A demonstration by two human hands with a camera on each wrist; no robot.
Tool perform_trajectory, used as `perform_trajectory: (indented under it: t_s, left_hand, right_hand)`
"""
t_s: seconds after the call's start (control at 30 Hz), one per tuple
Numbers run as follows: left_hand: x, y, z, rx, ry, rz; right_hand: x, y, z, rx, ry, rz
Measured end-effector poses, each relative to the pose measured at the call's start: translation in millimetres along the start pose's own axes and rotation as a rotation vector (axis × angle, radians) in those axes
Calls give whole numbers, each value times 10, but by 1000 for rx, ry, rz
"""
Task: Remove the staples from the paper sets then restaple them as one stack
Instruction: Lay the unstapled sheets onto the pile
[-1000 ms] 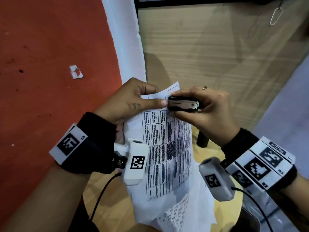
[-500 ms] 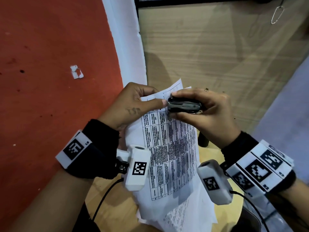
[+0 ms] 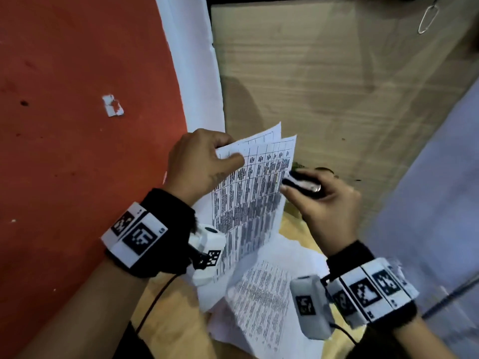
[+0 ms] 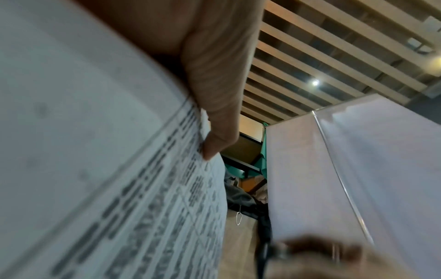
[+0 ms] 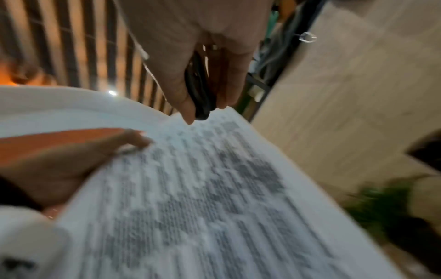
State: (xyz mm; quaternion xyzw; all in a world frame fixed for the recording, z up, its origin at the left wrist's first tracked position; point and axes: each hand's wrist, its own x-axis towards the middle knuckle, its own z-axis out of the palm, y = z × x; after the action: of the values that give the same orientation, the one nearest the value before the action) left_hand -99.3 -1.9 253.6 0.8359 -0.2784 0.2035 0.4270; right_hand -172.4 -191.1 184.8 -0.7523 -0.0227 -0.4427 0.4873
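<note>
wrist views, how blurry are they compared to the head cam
Right wrist view: the printed sheets are smeared, text unreadable. Left wrist view: print streaked, right hand a soft blob at the bottom edge. Head view: sharper, though the right hand and its wristband show motion blur.

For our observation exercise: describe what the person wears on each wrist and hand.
Both wrists carry black cuffs with white bands of black square-pattern markers, plus a white camera pod with its own marker and a black cable. The left hand is bare; the right hand shows a ring.
</note>
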Motion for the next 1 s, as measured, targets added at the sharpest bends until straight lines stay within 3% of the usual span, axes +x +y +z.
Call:
perform_trajectory:
  t_s: [0.13, 0.3, 0.43, 0.53, 0.6, 0.67, 0.77, 0.8, 0.87, 0.93, 1.0]
  left_hand:
    - [60, -88, -26, 2, -136, 24]
    - [141, -210, -144, -122, -414, -22]
    - [213, -307, -190, -135, -532, -9]
    - [227, -344, -171, -146, -560, -9]
    - [214, -389, -180, -174, -503, -9]
    - [134, -505, -222, -227, -314, -79]
    - [-156, -894, -217, -533, 2, -321]
    - [-298, -1016, -166, -655, 24, -417]
    - [-546, -1126, -5, -796, -56, -518]
    - [-712, -1115, 206, -769, -60, -474]
    - [-823, -1091, 393, -687, 97, -432]
  right_hand:
    - [-117, 300, -62, -27, -159, 239]
    - [88, 397, -143, 318, -405, 446]
    - [195, 439, -128, 612, -669, 653]
    - [201, 469, -77, 665, -677, 680]
    - [217, 454, -65, 658, -646, 661]
    - [253, 430, -92, 646, -602, 642]
    - [280, 400, -135, 708, -524, 664]
    - [277, 389, -135, 725, -501, 680]
    - [263, 389, -89, 754, -462, 712]
    - [232, 394, -13, 767, -444, 736]
    - [173, 410, 68, 764, -434, 761]
